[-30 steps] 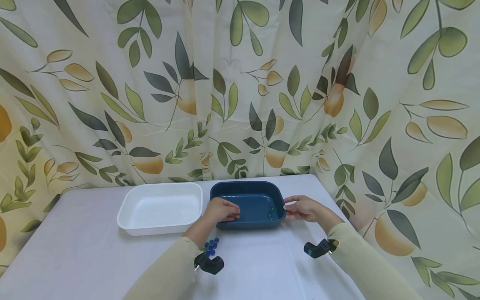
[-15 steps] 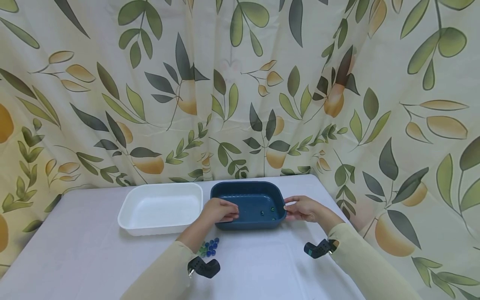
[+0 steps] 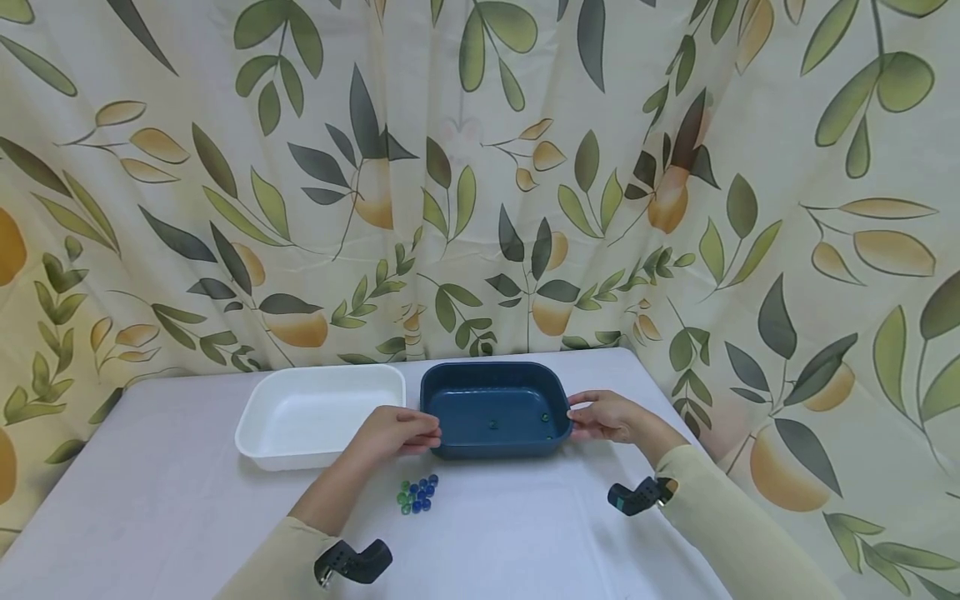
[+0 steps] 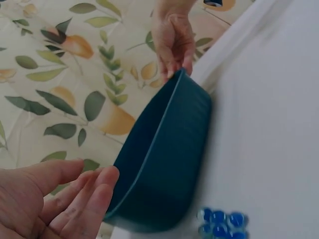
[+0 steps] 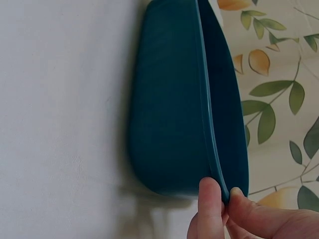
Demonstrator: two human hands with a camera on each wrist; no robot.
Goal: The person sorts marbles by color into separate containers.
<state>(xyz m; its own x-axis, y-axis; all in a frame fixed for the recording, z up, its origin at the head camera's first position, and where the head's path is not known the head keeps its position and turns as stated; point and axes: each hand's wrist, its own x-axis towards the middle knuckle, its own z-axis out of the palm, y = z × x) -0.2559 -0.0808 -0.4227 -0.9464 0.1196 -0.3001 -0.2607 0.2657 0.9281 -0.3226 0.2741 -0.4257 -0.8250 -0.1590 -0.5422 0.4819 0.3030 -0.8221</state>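
A dark blue basin (image 3: pixel 495 454) stands on the table with its opening up. My right hand (image 3: pixel 611 417) pinches its right rim between thumb and fingers, as the right wrist view shows up close. My left hand (image 3: pixel 397 433) is at the basin's left end, fingers fairly straight and fingertips at the rim; nothing shows between thumb and fingers (image 4: pixel 102 191). Inside the basin lie small dark green marbles: one near the middle (image 3: pixel 492 424) and two by the right wall, including a marble (image 3: pixel 545 417). Blue marbles (image 3: pixel 424 492) and green marbles (image 3: pixel 403 498) cluster on the cloth in front.
A white basin (image 3: pixel 322 462) stands left of the blue one, partly behind my left hand. White cloth (image 3: pixel 525 533) covers the table. A leaf-and-fruit patterned curtain (image 3: pixel 465 208) hangs behind and at the sides. Each wrist wears a black camera mount (image 3: pixel 352 562).
My left hand has moved left, from over the blue basin's inside to its left end. One marble in the basin has rolled left. The cluster in front is now uncovered. My right hand stays put.
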